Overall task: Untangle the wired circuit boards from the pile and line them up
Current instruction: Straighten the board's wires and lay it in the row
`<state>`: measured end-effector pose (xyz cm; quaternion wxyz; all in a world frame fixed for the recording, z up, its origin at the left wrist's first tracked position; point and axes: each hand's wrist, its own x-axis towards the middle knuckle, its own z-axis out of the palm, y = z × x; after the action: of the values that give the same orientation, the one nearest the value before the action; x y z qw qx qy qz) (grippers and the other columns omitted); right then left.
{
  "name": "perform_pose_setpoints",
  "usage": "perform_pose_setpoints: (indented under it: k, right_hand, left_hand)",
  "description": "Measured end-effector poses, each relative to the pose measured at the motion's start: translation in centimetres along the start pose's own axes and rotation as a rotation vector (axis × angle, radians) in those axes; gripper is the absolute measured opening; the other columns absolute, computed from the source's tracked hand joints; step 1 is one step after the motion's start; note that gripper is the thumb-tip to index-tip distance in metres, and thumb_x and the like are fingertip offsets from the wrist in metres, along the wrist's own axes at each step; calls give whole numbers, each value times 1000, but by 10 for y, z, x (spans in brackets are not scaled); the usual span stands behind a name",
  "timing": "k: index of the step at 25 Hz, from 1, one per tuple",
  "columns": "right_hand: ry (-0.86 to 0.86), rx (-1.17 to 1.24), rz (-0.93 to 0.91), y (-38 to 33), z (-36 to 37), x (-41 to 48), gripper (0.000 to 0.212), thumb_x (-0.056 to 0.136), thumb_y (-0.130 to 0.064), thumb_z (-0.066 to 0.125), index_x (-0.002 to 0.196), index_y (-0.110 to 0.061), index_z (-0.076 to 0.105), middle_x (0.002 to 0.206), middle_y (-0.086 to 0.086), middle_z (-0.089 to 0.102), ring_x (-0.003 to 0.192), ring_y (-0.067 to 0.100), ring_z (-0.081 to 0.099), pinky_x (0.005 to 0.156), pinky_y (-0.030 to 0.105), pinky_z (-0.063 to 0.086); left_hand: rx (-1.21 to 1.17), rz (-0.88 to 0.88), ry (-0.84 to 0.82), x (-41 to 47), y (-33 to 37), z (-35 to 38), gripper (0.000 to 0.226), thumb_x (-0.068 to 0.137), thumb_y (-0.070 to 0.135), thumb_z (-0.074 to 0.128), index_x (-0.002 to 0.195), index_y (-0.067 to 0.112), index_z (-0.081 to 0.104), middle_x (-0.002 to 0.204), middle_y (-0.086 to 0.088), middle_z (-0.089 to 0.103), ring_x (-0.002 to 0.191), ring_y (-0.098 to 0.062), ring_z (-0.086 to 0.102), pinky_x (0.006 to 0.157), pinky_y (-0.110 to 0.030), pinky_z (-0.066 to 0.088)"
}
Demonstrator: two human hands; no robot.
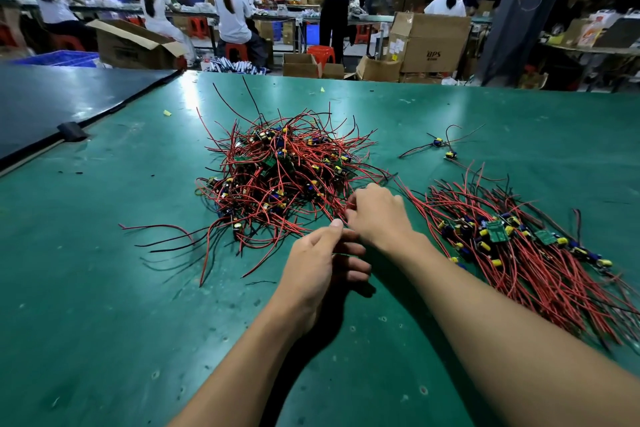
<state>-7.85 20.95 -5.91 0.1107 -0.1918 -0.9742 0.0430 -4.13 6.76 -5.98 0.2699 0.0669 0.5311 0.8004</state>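
A tangled pile of small green circuit boards with red and black wires lies in the middle of the green table. To the right, a row of boards lies lined up with their wires running toward me. My right hand is at the pile's near right edge, fingers curled round red wires. My left hand is just below it, thumb and fingers pinching thin wires. Two stray wired boards lie apart at the far right.
A dark panel overlaps the table's far left corner. Small scraps dot the mat. Beyond the far edge are cardboard boxes, red stools and people working at benches.
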Motion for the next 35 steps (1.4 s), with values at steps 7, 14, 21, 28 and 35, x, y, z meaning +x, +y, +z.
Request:
perform_pose_setpoints:
  k: [7, 14, 21, 28, 35]
  right_hand:
    - [49, 878, 198, -12, -25, -42, 14, 98, -19, 57, 86, -18, 65, 87, 5, 68, 86, 23, 62, 88, 38, 49]
    - [-475, 1291, -161, 9, -44, -95, 3, 93, -4, 67, 93, -7, 68, 70, -9, 71, 58, -2, 58, 55, 13, 43]
    - [-365, 1652, 180, 23, -26, -95, 28, 75, -34, 75, 84, -10, 66, 71, 8, 59, 52, 19, 57, 36, 23, 42]
    - [-400, 1708, 90, 26, -21, -95, 35, 75, -37, 77, 106, -20, 78, 69, -5, 60, 48, 5, 45, 40, 16, 33]
    - [-248, 1721, 49, 29, -27, -95, 24, 69, -40, 77, 82, -20, 80, 65, -3, 65, 59, 8, 43, 50, 18, 30]
  left_hand:
    - [-58, 53, 124, 10, 2, -11, 24, 101, 18, 49, 93, -3, 58, 62, -15, 61, 48, -25, 58, 47, -31, 50]
    - [187, 10, 11, 14, 5, -22, 42, 96, 37, 55, 67, 15, 76, 65, -5, 65, 53, -15, 61, 53, -27, 54]
    - [199, 21, -67, -2, 9, -16, 20, 94, 18, 59, 85, 9, 74, 71, -9, 66, 62, -22, 60, 58, -29, 53]
    - [-56, -244, -339, -15, 24, -17, 13, 86, 17, 56, 82, 9, 65, 59, -4, 55, 47, -15, 48, 45, -24, 43]
    - [19, -302, -368, -16, 22, -13, 25, 87, 32, 58, 87, 9, 66, 63, -4, 58, 34, -10, 39, 35, -16, 31]
